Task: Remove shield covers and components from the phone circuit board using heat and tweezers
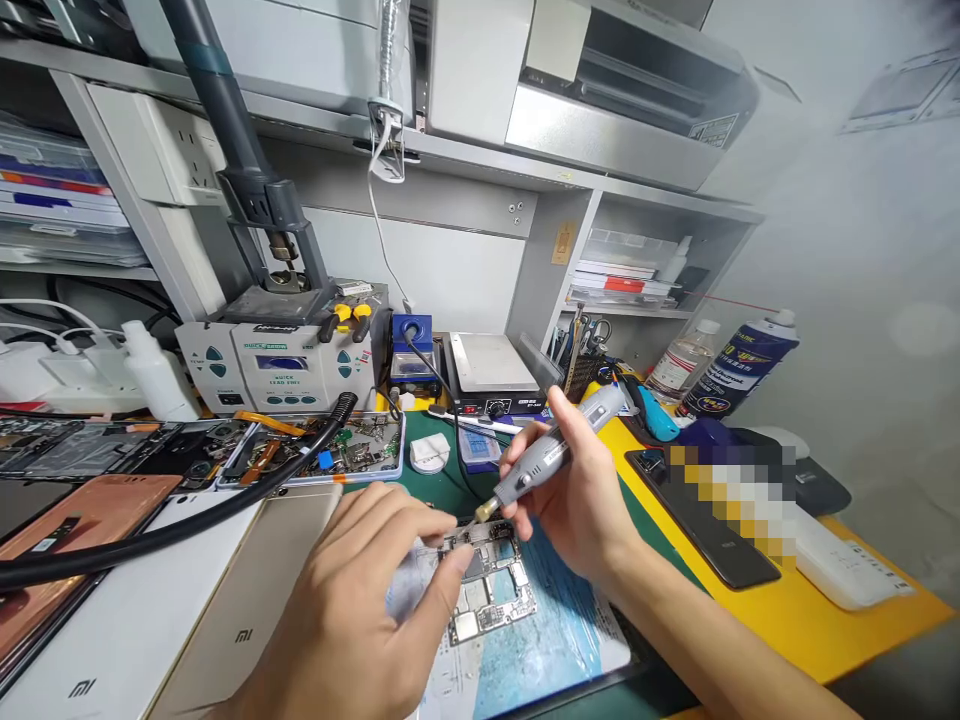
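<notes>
My right hand (581, 485) is wrapped around a grey mini rotary tool (536, 465), held slanted with its brass chuck pointing down and left. The tool's tip sits just above the upper edge of a phone circuit board (491, 605). My left hand (367, 590) curls over the board's left side, with thumb and index finger on its upper left part; its other fingers hide what is beneath. Under the board is a blue and white work pad (555, 640).
Left lie phone backs (240, 560), a black hose (225, 520) and a tray of small parts (367, 445). Behind stand a hot-air station (281, 365) and a heating plate (491, 365). At right are a black phone (705, 520), a spray can (739, 370) and a clear bottle (682, 360).
</notes>
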Demonstrator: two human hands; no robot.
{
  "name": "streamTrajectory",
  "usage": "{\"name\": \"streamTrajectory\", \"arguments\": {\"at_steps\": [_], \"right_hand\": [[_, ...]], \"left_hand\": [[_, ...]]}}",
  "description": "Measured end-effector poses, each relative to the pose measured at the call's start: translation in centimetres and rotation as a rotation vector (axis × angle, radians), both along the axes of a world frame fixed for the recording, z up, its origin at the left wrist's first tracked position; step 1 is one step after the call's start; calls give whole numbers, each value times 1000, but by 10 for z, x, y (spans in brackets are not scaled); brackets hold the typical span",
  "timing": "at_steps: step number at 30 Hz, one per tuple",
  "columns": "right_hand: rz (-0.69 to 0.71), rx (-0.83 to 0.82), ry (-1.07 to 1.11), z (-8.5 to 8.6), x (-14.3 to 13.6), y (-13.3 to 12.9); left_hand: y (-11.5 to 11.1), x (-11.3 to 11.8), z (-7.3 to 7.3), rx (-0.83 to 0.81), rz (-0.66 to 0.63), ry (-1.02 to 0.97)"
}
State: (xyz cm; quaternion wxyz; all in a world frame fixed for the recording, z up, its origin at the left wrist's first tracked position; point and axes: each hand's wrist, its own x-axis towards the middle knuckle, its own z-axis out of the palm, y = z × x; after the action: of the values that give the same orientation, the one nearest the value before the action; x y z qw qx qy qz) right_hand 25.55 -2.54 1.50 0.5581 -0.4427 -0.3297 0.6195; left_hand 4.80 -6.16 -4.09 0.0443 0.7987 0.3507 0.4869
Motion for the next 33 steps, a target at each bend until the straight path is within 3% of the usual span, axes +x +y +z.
{"name": "streamTrajectory", "arguments": {"at_steps": [4, 8, 15, 21, 33], "right_hand": [[-93, 49, -188, 7, 22, 11], [-188, 312, -298, 9, 28, 11], [66, 295, 24, 15, 6, -6], [91, 311, -18, 14, -15, -19], [54, 399, -79, 1, -25, -23]], "left_hand": [[1, 1, -3, -36, 11, 22], [1, 3, -4, -70, -4, 109], [-7, 1, -3, -47, -40, 233], [-8, -5, 2, 35, -64, 303], [-9, -4, 1, -53, -95, 297]]}}
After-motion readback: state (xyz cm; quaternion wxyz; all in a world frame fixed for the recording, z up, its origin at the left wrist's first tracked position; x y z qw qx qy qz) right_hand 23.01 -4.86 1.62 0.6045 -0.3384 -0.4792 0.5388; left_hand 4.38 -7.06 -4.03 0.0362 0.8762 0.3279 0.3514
